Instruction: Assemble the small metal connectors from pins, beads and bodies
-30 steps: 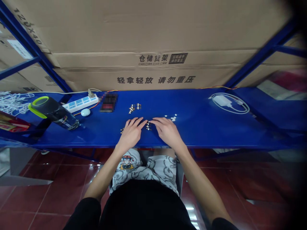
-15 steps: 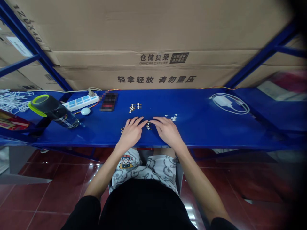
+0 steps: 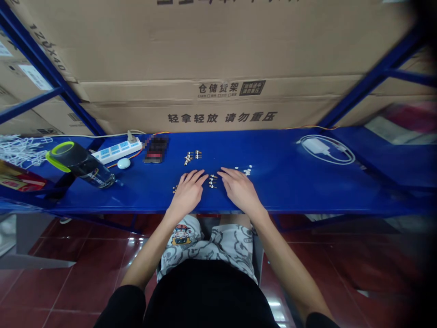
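Head — pins [image 3: 212, 181] (small) beside left grip [image 3: 187, 193]

A blue counter [image 3: 290, 191] carries, toward its left end, a white power strip [image 3: 118, 151] with blue sockets, a small white oval object [image 3: 123, 163] just in front of it, a dark blurred item [image 3: 155, 149] beside it and a dark bottle [image 3: 80, 164] with a lime-green rim lying on its side. Far to the right lies a white charger [image 3: 316, 146] inside its coiled cable [image 3: 341, 157]. Printed cardboard boxes [image 3: 218, 54] stand behind between blue frame bars [image 3: 51, 75], a white tangle [image 3: 20, 148] lies at the far left, and red floor tiles [image 3: 68, 255] show below.
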`<act>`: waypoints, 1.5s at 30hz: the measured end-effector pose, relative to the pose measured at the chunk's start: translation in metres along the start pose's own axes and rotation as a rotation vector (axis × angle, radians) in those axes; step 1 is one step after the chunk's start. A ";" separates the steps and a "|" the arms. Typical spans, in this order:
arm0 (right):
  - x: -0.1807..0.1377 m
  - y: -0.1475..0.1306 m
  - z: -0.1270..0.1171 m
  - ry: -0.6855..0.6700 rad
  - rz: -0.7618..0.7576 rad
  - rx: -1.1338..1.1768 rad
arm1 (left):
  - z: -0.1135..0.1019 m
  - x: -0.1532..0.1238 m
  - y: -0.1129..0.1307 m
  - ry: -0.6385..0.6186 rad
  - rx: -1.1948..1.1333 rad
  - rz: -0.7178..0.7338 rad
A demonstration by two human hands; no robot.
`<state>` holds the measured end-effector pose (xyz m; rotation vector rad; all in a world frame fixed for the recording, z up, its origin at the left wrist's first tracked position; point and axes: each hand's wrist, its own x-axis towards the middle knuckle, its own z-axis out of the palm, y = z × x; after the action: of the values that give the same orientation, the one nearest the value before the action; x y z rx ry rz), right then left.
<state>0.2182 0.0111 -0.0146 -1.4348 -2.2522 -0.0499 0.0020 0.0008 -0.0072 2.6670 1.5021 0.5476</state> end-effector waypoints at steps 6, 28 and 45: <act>-0.004 0.003 0.002 -0.078 0.019 -0.038 | -0.001 0.000 0.002 0.000 -0.001 -0.031; 0.000 0.003 0.003 -0.085 0.005 -0.039 | 0.000 0.001 0.002 0.004 0.001 -0.033; 0.000 -0.021 -0.007 -0.183 0.042 0.165 | -0.002 0.001 0.002 0.010 -0.013 -0.042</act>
<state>0.2027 -0.0003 -0.0038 -1.4475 -2.3076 0.2847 0.0034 0.0000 -0.0049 2.6207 1.5472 0.5678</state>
